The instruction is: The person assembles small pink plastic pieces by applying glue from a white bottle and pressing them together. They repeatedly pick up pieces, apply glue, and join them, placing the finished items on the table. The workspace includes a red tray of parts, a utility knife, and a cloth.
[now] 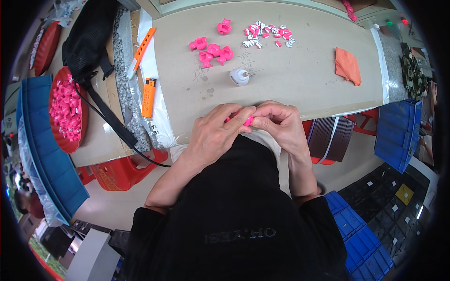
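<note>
At the table's near edge, my left hand [212,130] and my right hand [282,125] meet with fingers pinched around a small bright pink plastic piece [248,121]. My fingers cover most of it, so its shape cannot be made out. Just beyond them stands a small white bottle [239,77] with a narrow tip. Farther back lie several hollow pink plastic parts [213,50], one of them apart from the cluster. To their right is a loose scatter of small pink and black-and-white pieces [266,33].
An orange cutter [143,49] and an orange lighter [148,97] lie along the table's left side. Beyond them, a red tray [83,119] holds many pink parts, near a black bag [89,42]. An orange cloth [348,66] lies right. Blue crates [398,133] flank the workplace.
</note>
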`<action>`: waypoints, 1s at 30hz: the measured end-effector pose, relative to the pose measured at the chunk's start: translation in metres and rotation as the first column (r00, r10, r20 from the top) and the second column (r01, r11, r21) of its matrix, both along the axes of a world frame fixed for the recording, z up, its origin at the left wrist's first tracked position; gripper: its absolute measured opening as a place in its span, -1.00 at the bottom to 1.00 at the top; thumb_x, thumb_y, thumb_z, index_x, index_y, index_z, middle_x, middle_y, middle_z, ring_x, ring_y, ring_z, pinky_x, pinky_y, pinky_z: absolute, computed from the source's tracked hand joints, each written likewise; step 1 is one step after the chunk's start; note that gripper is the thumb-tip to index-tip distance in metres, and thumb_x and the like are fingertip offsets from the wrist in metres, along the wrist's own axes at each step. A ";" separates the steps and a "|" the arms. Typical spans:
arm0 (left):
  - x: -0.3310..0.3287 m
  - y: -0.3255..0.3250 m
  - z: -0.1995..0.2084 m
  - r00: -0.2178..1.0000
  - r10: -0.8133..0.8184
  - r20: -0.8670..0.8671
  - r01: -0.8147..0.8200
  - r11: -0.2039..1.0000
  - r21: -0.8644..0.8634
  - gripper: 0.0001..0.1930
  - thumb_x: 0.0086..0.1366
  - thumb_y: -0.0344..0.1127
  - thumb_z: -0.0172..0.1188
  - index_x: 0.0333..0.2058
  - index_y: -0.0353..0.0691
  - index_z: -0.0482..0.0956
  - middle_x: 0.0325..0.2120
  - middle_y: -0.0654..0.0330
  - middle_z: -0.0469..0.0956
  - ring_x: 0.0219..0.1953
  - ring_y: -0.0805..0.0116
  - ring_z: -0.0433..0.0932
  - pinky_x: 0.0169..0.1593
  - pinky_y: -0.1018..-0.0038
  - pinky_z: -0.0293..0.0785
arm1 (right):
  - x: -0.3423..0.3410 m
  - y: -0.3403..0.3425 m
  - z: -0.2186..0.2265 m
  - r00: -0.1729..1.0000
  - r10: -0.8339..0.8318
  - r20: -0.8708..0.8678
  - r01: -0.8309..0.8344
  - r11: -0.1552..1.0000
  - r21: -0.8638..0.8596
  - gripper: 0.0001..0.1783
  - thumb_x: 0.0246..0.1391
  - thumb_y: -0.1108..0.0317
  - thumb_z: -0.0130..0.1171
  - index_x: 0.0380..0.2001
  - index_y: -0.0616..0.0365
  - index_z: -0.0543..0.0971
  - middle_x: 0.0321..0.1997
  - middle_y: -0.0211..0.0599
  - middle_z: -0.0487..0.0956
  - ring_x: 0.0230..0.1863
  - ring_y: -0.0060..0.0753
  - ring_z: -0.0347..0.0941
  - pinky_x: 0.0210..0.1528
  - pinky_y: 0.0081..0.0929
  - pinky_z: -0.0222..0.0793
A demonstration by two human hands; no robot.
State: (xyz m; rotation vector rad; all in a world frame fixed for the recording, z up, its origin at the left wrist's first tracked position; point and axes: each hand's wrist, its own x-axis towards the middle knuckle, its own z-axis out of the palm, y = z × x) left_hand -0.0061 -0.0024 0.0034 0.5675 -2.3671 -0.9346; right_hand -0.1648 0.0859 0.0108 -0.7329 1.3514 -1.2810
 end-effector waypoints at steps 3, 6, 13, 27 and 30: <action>0.000 0.000 0.001 1.000 -0.001 0.000 0.001 1.000 -0.009 -0.58 -0.09 -0.48 0.24 -0.14 -0.20 0.51 -0.41 0.20 0.45 -0.39 0.31 0.50 -0.46 0.46 0.46 | 0.000 0.000 0.001 1.000 -0.002 0.004 0.002 1.000 -0.003 -0.91 -0.04 0.51 0.20 -0.43 0.34 0.56 -0.48 -0.43 0.52 -0.46 -0.77 0.37 -0.40 -0.77 0.30; 0.000 0.000 0.002 1.000 0.000 0.004 0.000 1.000 -0.029 -0.57 -0.09 -0.48 0.24 -0.14 -0.21 0.50 -0.42 0.20 0.45 -0.40 0.31 0.50 -0.46 0.47 0.46 | 0.001 0.000 0.001 1.000 -0.009 0.003 0.009 1.000 -0.013 -0.91 -0.04 0.51 0.20 -0.43 0.34 0.56 -0.48 -0.43 0.52 -0.46 -0.76 0.37 -0.40 -0.76 0.31; -0.002 0.000 0.005 1.000 0.002 0.010 -0.001 0.999 -0.054 -0.56 -0.11 -0.46 0.26 -0.14 -0.21 0.50 -0.43 0.21 0.44 -0.40 0.32 0.49 -0.48 0.47 0.45 | 0.000 0.000 0.002 1.000 -0.018 -0.010 0.018 1.000 -0.002 -0.91 -0.05 0.52 0.21 -0.44 0.34 0.56 -0.46 -0.41 0.53 -0.46 -0.75 0.38 -0.39 -0.75 0.32; -0.002 -0.005 0.011 0.997 0.057 0.047 -0.058 0.998 0.027 -0.55 -0.13 -0.41 0.32 -0.16 -0.17 0.54 -0.40 0.18 0.48 -0.44 0.28 0.51 -0.41 0.42 0.45 | 0.000 -0.011 0.003 1.000 -0.004 -0.026 0.005 0.999 0.043 -0.91 -0.06 0.49 0.23 -0.47 0.32 0.57 -0.50 -0.49 0.48 -0.51 -0.80 0.29 -0.47 -0.78 0.22; -0.001 -0.004 0.006 0.996 0.069 0.055 -0.070 0.997 0.019 -0.57 -0.12 -0.38 0.31 -0.16 -0.18 0.54 -0.40 0.18 0.48 -0.42 0.29 0.51 -0.42 0.43 0.45 | 0.001 -0.012 -0.001 0.999 0.006 -0.037 -0.004 0.998 0.059 -0.91 -0.06 0.49 0.23 -0.48 0.31 0.57 -0.53 -0.52 0.47 -0.53 -0.82 0.25 -0.50 -0.79 0.19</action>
